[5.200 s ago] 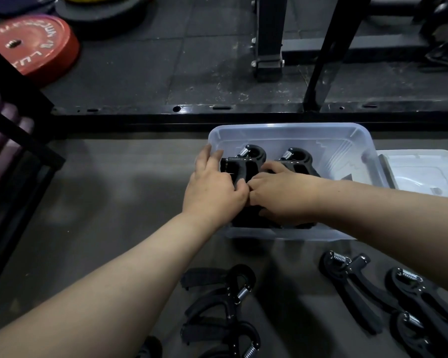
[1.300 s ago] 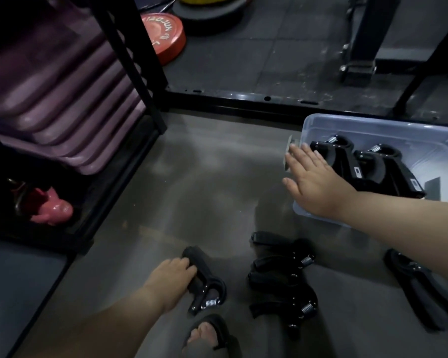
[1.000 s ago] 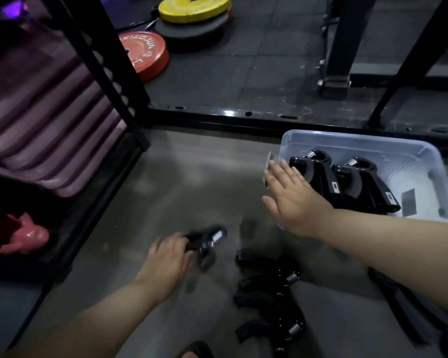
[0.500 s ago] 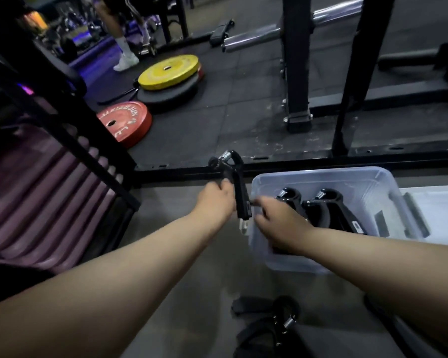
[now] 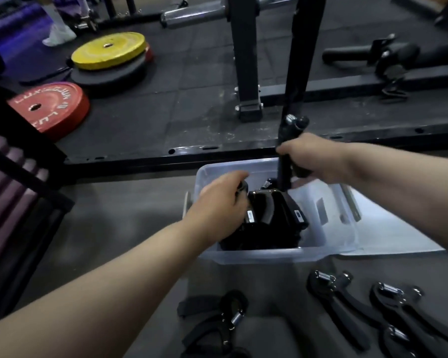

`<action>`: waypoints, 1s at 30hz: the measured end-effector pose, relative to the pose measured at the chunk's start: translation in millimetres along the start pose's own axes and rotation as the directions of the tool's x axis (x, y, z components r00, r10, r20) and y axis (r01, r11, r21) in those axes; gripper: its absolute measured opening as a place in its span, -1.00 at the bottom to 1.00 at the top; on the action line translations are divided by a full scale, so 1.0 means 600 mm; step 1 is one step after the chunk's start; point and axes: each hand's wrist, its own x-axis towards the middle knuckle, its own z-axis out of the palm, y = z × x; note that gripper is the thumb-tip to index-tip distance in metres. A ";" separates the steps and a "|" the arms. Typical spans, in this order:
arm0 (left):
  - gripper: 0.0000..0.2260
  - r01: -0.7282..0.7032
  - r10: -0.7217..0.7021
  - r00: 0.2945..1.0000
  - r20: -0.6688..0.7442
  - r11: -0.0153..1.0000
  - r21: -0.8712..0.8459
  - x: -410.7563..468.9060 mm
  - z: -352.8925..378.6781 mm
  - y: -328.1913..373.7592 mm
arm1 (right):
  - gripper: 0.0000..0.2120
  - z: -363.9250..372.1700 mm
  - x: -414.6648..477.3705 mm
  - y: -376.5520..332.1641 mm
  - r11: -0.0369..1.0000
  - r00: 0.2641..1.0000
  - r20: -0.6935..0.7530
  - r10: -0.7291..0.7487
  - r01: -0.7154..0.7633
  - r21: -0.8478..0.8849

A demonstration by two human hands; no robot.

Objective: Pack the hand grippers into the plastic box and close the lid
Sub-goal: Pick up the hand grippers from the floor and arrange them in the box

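A clear plastic box (image 5: 256,254) stands on the grey floor with several black hand grippers (image 5: 272,218) packed upright in its left half. My left hand (image 5: 217,205) reaches into the box, its fingers curled over the head of the leftmost packed gripper. Gripped in my right hand (image 5: 311,156) is another black hand gripper (image 5: 286,140), held upright with its lower handle dipping into the box's far side. The pale lid (image 5: 388,228) lies flat to the right of the box.
Loose hand grippers lie in front of the box at bottom centre (image 5: 217,319) and bottom right (image 5: 347,295). A black rack upright (image 5: 246,60) and frame rail stand behind the box. Yellow (image 5: 109,50) and red (image 5: 47,104) weight plates lie far left.
The hand gripper has passed from my left hand to my right hand and now hangs over the box. My left hand has moved onto the packed grippers.
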 end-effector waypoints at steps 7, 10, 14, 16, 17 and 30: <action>-0.46 -0.160 0.084 0.979 0.185 0.880 0.447 -0.020 0.037 -0.122 | -0.82 -0.038 -0.003 0.064 0.850 0.953 0.053 0.297 -0.239 -0.470; -0.37 -0.189 0.121 0.978 0.168 0.854 0.485 -0.028 0.041 -0.133 | -0.91 -0.023 -0.002 0.077 0.790 0.960 0.046 0.277 -0.200 -0.579; -0.40 -0.132 0.103 0.991 0.086 0.880 0.457 -0.032 0.052 -0.133 | -0.79 -0.010 0.014 0.107 0.710 0.918 0.034 0.394 -0.281 -0.645; -0.41 -0.118 0.093 0.993 0.077 0.881 0.457 -0.030 0.054 -0.132 | -0.90 -0.001 0.026 0.112 0.705 0.916 0.033 0.399 -0.284 -0.650; -0.41 -0.119 0.093 0.992 0.080 0.883 0.453 -0.029 0.054 -0.131 | -0.91 0.003 0.021 0.109 0.714 0.911 0.029 0.411 -0.303 -0.631; -0.44 -0.135 0.118 0.991 0.066 0.883 0.449 -0.029 0.053 -0.134 | -0.86 0.025 0.019 0.144 0.867 0.878 0.175 0.446 -0.375 -0.329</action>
